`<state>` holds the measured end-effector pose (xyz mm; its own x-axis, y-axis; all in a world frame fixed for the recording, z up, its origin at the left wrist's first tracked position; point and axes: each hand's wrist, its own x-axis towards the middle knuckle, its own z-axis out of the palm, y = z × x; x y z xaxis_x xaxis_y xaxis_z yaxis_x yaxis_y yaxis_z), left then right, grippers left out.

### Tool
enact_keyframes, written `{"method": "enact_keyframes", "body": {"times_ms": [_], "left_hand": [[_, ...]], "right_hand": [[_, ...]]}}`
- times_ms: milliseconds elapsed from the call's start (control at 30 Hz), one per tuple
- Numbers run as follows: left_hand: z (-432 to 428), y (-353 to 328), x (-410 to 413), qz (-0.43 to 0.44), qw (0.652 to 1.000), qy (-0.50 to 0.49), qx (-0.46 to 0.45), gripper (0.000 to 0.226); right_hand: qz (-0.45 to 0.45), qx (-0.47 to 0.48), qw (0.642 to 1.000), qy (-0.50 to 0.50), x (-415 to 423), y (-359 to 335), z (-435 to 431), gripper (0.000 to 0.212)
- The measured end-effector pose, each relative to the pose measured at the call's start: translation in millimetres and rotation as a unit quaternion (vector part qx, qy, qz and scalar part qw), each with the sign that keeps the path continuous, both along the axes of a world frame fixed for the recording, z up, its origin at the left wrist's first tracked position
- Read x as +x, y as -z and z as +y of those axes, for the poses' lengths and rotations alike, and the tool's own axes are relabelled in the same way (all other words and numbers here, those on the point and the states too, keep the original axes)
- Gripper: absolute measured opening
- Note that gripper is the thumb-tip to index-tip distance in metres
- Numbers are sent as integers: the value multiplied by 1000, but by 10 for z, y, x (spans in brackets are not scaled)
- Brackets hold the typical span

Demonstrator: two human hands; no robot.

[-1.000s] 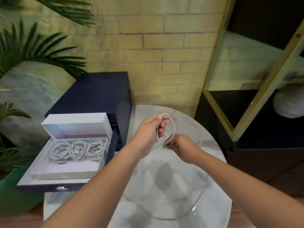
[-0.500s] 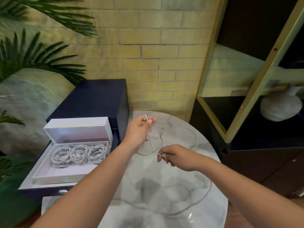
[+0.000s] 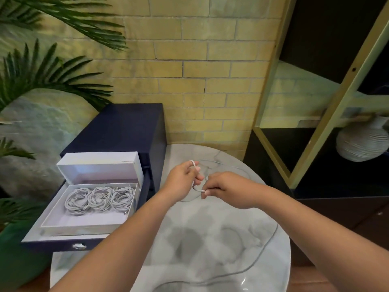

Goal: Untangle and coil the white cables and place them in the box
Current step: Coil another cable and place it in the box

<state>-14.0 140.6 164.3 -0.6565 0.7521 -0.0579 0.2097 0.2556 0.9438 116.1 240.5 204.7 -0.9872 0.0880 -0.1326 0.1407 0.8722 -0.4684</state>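
We see both hands raised over the round white-and-grey marble desk, close together but not touching. The left hand has its fingers curled, thumb and forefinger pinching a small loop of the thin white cable that stands up above the knuckles. The right hand is just beside it, slightly lower, and its fingers are pressed together on a short stretch of the same cable. We cannot tell whether that is the cable's end. Between the two hands the cable hangs in a short curve. The rest of it lies slack on the desk, sweeping wide along the right edge and round toward the near rim.

To the left, the open white cardboard box sits in the pulled-out drawer of a dark navy cabinet, its hinged lid standing upright at the back. Three coiled white cables lie side by side in a row in the far half of the box, touching one another.

Behind the desk is a yellow brick wall. Green palm fronds hang at the left. At the right stands a black shelf unit with a gold frame, and a ribbed white vase is on its shelf.
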Motion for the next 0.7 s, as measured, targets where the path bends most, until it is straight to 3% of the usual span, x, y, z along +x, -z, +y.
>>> {"method": "enact_keyframes", "body": {"times_ms": [300, 500, 700], "left_hand": [[-59, -15, -39, 64, 985, 140, -77, 31], [-90, -35, -52, 20, 989, 128, -67, 35], [-101, -109, 17, 53, 984, 164, -41, 33]], "right_hand": [[130, 67, 989, 33, -69, -14, 259, 20], [159, 70, 984, 36, -136, -79, 372, 16], [212, 67, 974, 29, -208, -90, 466, 17]]}}
